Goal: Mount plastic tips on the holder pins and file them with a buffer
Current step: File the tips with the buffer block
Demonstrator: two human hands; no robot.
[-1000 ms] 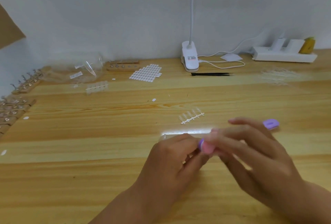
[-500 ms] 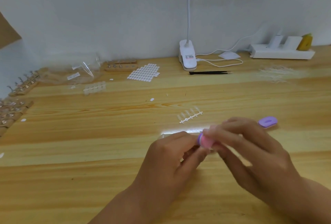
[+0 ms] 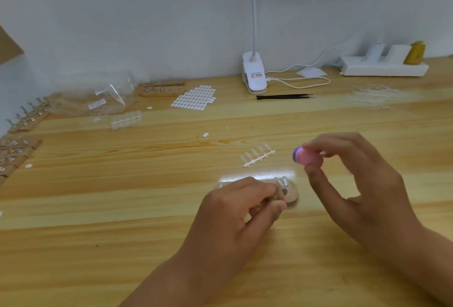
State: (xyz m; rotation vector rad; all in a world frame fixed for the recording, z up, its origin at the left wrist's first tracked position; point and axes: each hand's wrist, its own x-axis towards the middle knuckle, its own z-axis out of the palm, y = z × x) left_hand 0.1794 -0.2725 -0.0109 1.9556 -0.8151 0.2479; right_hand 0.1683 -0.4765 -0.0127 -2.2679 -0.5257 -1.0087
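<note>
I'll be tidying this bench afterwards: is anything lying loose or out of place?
A few small white stickers lie loose on the table, away from their sheet: that one mid-table, another beside the plastic bag, another near the wooden holders at the left. Nothing looks spilled or broken.

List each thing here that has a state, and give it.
Left hand, grips the holder.
Right hand, pinches the buffer, apart from the holder.
Tip strip, lying flat on the table, untouched.
Tweezers, lying on the table, unheld.
Power strip, plugs inserted.
</note>
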